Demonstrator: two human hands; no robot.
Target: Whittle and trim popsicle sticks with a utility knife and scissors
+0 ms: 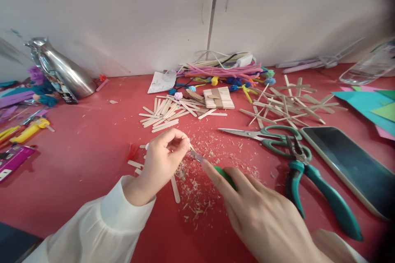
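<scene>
Hands low in frame, both closed on something. Right hand (265, 218), nearest: fingers wrapped tight round green-handled cutter (224, 174), index finger stretched along its top, blade pointing up-left and meeting the tip of a craft stick (191, 147). Left hand (162, 164), white sleeve (101, 222): thumb and fingertips pinched together on that craft stick, which is held just above the red table (92, 152); most of it is hidden in the grip. Wood shavings (197, 199) scattered under and between both hands; one loose stick (175, 189) lies flat by the left wrist. Right of the hands: teal pliers (324, 199), scissors (262, 134) touching the pliers' head, phone (348, 164) face up. Further back: stick pile (163, 115), glued stick panel (219, 98), crossed sticks (286, 107). Against the wall: pipe cleaners (222, 70), metal vase (61, 70) tipped over at far left.
</scene>
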